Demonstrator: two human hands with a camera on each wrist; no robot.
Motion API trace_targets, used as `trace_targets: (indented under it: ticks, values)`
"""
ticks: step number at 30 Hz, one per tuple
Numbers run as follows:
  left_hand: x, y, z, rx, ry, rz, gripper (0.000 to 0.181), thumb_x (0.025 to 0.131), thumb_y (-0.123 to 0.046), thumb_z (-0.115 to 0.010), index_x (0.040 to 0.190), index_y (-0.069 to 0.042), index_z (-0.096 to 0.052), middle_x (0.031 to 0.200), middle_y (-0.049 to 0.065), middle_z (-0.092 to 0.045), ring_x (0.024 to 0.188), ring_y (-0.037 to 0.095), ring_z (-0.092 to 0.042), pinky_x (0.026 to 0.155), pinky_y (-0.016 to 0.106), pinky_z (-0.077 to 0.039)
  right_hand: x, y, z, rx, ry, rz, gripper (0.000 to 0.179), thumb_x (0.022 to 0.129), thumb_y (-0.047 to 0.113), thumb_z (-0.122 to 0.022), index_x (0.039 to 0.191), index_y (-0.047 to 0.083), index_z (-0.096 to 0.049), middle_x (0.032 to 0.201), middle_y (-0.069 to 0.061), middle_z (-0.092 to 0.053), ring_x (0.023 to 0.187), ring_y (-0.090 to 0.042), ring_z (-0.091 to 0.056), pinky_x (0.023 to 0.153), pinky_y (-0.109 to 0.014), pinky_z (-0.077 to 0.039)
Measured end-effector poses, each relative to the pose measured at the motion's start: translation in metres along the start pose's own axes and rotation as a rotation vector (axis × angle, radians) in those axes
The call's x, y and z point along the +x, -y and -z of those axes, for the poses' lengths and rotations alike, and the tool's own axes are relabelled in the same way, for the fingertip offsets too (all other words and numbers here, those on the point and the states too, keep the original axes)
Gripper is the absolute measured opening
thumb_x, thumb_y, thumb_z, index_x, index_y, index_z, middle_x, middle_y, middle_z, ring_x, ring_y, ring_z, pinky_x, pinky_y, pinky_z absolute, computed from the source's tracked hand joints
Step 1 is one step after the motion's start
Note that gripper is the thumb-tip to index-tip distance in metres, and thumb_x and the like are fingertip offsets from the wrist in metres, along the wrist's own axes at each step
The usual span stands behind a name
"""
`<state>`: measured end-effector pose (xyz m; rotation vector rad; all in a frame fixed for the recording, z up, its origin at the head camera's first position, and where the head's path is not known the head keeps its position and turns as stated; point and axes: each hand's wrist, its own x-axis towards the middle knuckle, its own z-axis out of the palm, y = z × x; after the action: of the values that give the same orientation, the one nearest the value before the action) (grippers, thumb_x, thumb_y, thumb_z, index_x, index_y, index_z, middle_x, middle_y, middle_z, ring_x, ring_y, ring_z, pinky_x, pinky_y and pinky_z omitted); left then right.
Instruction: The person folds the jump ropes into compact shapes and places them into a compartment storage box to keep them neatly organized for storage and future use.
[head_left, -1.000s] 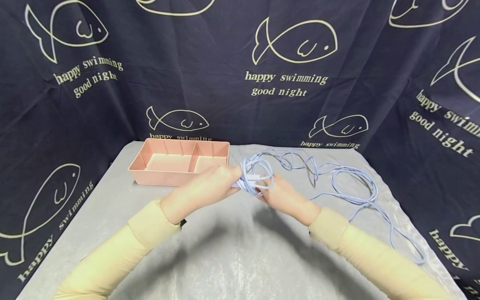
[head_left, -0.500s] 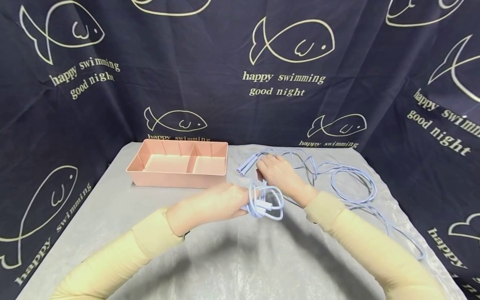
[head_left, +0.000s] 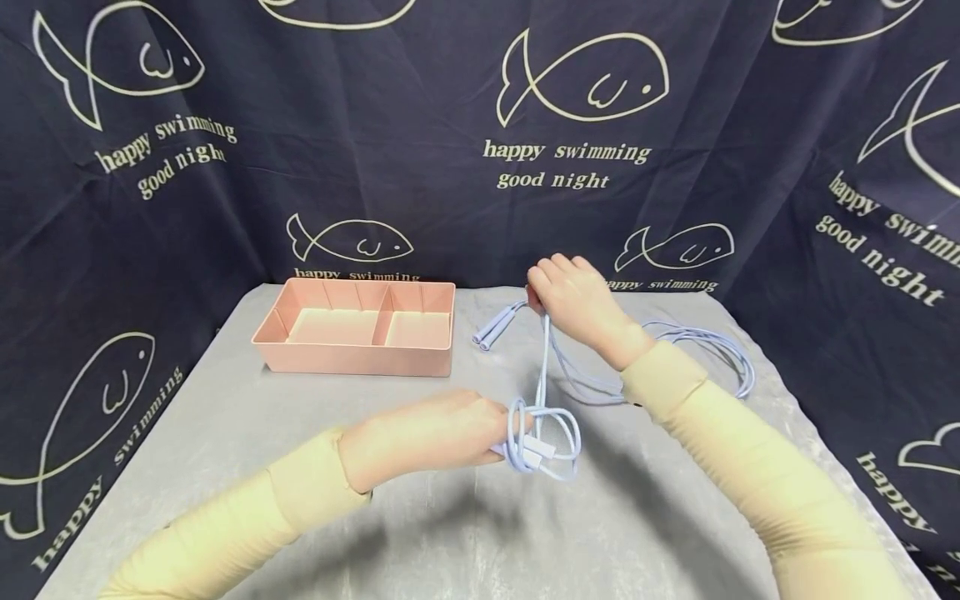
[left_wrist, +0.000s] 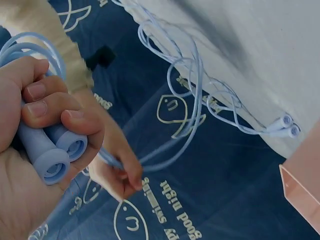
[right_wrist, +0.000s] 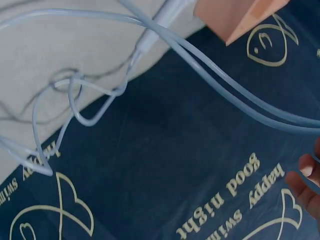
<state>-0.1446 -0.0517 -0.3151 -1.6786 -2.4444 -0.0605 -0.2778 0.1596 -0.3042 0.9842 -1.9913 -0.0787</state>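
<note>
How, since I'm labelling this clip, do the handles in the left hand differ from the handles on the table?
The held handles are gripped by the left hand; the table handles lie on the table. Cord loops around the held handles, while the table handles have none wound around them. Both pairs are light blue.

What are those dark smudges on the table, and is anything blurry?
Head view: soft arm shadows on the table; left wrist view: the held handles look fairly sharp; right wrist view: the loose rope casts thin shadows, looking slightly soft.
</note>
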Motion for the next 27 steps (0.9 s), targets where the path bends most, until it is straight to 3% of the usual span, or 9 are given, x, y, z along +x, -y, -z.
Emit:
trace_targets:
  ticks: [5, 9, 12, 18, 27]
  values:
    - [-0.001, -0.005, -0.007, 0.014, 0.025, -0.002, 0.010, 0.088, -0.028, -0.063, 0.091, -0.020, -0.059, 0.073, -0.009, -0.065, 0.064, 0.010, -0.064, 0.059, 0.023, -0.051, 0.009, -0.010, 0.009, -0.038, -0.023, -0.026, 0.018, 0.089, 0.008, -0.043, 0.071, 0.007, -0.046, 0.067, -0.008, -0.047, 0.065, -0.030, -0.048, 0.056, -0.036, -0.035]
    - [-0.001, 0.000, -0.014, -0.059, 0.098, 0.098, 0.004, 0.088, -0.023, -0.063, 0.087, -0.019, -0.064, 0.071, -0.007, -0.065, 0.061, 0.010, -0.062, 0.057, 0.023, -0.049, 0.016, -0.014, 0.019, -0.058, -0.032, -0.030, 0.018, 0.088, 0.009, -0.041, 0.072, 0.005, -0.048, 0.068, -0.009, -0.047, 0.065, -0.031, -0.046, 0.056, -0.037, -0.036]
    - [-0.001, 0.008, -0.019, -0.095, 0.119, 0.158, 0.004, 0.087, -0.020, -0.064, 0.087, -0.017, -0.067, 0.071, -0.004, -0.066, 0.062, 0.011, -0.062, 0.059, 0.023, -0.049, 0.020, -0.015, 0.025, -0.070, -0.039, -0.035, 0.020, 0.090, 0.012, -0.041, 0.073, 0.003, -0.049, 0.069, -0.010, -0.048, 0.066, -0.032, -0.046, 0.057, -0.039, -0.036]
    - [-0.001, 0.027, -0.030, -0.092, 0.079, 0.219, 0.004, 0.087, -0.018, -0.063, 0.089, -0.017, -0.067, 0.070, -0.001, -0.067, 0.060, 0.015, -0.062, 0.054, 0.025, -0.049, 0.028, -0.011, 0.035, -0.080, -0.056, -0.031, 0.029, 0.092, 0.018, -0.041, 0.070, 0.003, -0.053, 0.068, -0.010, -0.049, 0.067, -0.032, -0.046, 0.057, -0.039, -0.037]
    - [-0.003, 0.050, -0.039, -0.023, 0.035, 0.382, 0.007, 0.087, -0.019, -0.064, 0.088, -0.012, -0.063, 0.077, 0.008, -0.069, 0.066, 0.025, -0.066, 0.057, 0.037, -0.053, 0.033, 0.010, 0.047, -0.084, -0.055, -0.012, 0.032, 0.088, 0.016, -0.044, 0.059, 0.003, -0.053, 0.056, -0.008, -0.049, 0.063, -0.030, -0.044, 0.057, -0.038, -0.036]
